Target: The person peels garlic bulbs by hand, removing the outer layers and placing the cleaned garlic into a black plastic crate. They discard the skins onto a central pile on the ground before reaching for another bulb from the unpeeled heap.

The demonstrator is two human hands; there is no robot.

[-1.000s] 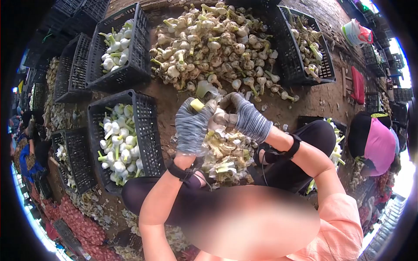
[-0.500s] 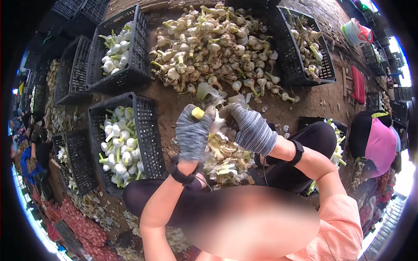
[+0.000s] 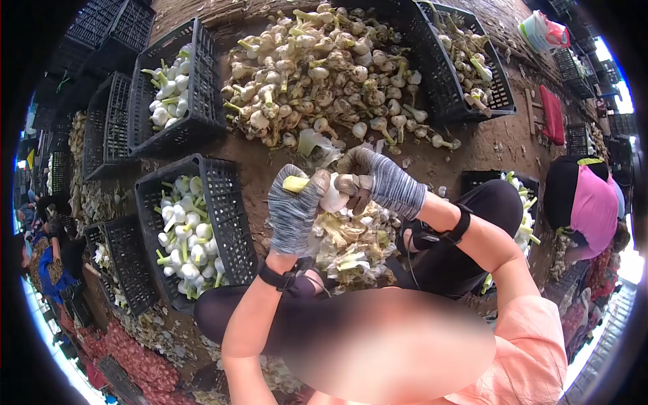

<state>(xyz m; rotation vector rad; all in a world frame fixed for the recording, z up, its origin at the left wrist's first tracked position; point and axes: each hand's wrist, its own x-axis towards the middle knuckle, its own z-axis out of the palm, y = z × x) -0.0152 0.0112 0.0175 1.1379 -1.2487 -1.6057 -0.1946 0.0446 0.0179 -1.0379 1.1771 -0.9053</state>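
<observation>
My left hand [image 3: 297, 206], in a grey knitted glove, is closed round a garlic bulb [image 3: 333, 200]. Its cut green stem [image 3: 295, 183] pokes out over the glove. My right hand [image 3: 383, 181], gloved the same way, has its thumb and bent fingers closed against the right side of that bulb. Whether loose skin is pinched there is hidden. Below both hands lies a heap of peeled garlic skins [image 3: 351, 244]. Just beyond them, a pale piece of skin [image 3: 316, 144] rests on the ground.
Ahead is a big pile of unpeeled garlic [image 3: 317, 74]. Black crates of cleaned white bulbs [image 3: 185, 233] stand at left, and a crate of dirtier garlic [image 3: 466, 61] at upper right. A red stool [image 3: 552, 115] and a person in pink [image 3: 594, 209] are farther right.
The bulb now shows more between my hands, its stem reaching further out of the left glove. My right hand has turned, its fingers now on the bulb's side. The view has shifted slightly.
</observation>
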